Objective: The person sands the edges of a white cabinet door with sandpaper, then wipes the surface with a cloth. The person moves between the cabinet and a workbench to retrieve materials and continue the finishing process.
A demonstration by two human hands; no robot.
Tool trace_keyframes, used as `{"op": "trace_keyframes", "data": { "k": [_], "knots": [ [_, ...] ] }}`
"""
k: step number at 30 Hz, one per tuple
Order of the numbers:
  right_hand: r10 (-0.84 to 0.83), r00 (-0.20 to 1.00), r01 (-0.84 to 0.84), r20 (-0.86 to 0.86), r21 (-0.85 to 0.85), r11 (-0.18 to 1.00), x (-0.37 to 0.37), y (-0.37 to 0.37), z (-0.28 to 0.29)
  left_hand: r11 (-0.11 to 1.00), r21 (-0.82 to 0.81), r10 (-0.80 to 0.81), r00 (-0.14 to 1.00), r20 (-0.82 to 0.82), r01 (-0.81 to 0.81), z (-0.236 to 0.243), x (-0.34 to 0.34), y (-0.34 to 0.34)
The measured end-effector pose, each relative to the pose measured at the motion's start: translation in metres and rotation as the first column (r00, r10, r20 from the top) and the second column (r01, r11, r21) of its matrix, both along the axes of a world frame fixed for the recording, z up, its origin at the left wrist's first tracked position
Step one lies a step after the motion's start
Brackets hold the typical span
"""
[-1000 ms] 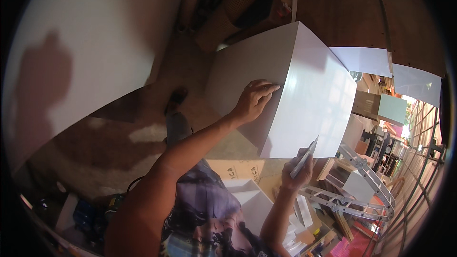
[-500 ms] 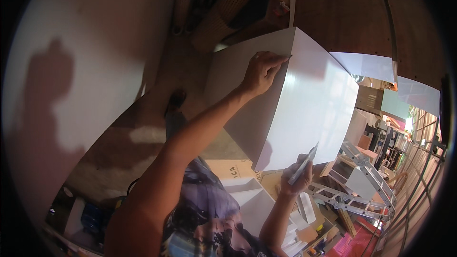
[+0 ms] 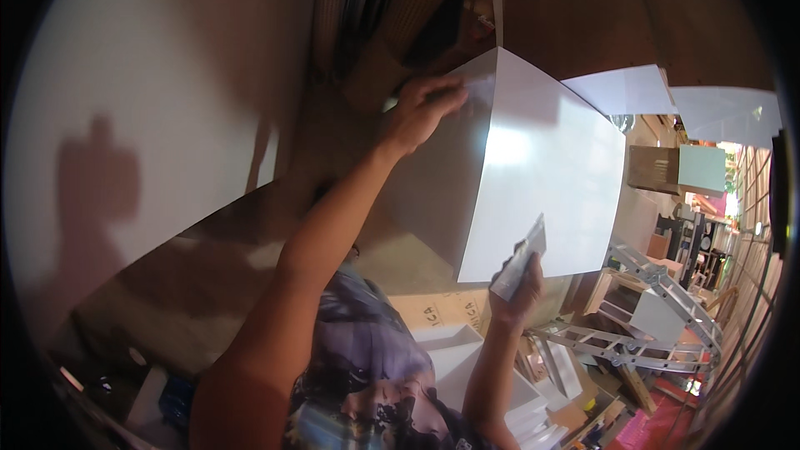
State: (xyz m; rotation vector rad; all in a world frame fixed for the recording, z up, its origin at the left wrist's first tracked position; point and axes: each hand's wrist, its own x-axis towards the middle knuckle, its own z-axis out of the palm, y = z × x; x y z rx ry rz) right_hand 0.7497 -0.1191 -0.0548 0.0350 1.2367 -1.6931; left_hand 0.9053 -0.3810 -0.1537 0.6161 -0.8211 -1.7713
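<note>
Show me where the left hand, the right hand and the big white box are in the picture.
left hand [image 3: 421,110], head view, on the back of the hand
right hand [image 3: 518,293], head view, on the fingers around a flat grey tool
big white box [image 3: 550,183], head view, on its lit face
</note>
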Motion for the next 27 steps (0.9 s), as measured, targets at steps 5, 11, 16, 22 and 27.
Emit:
{"op": "trace_keyframes", "data": {
  "k": [5, 11, 16, 22, 27],
  "knots": [
    [0.232, 0.954, -0.212, 0.192, -0.118, 0.970, 0.053, 0.008, -0.003, 0.767, 0.130, -0.472, 0.690, -0.549, 0.629, 0.009, 0.036, 0.110],
    [0.286, 0.933, -0.248, 0.216, -0.187, 0.950, 0.073, 0.029, 0.001, 0.687, -0.011, -0.727, 0.687, 0.012, 0.727, 0.048, 0.067, 0.134],
    [0.029, 0.992, -0.019, 0.122, -0.087, 0.996, 0.035, 0.061, 0.013, 0.726, -0.387, -0.224, 0.727, 0.649, 0.569, 0.046, 0.064, 0.123],
    [0.062, 0.988, -0.037, 0.142, -0.168, 0.985, -0.004, 0.124, -0.014, 0.643, -0.679, 0.548, 0.406, 0.731, 0.354, 0.031, -0.005, 0.136],
    [-0.130, 0.986, 0.130, 0.108, 0.007, 0.992, 0.013, 0.140, -0.011, 0.623, -0.690, 0.658, 0.231, 0.717, 0.369, 0.010, -0.031, 0.127]
  ]
}}
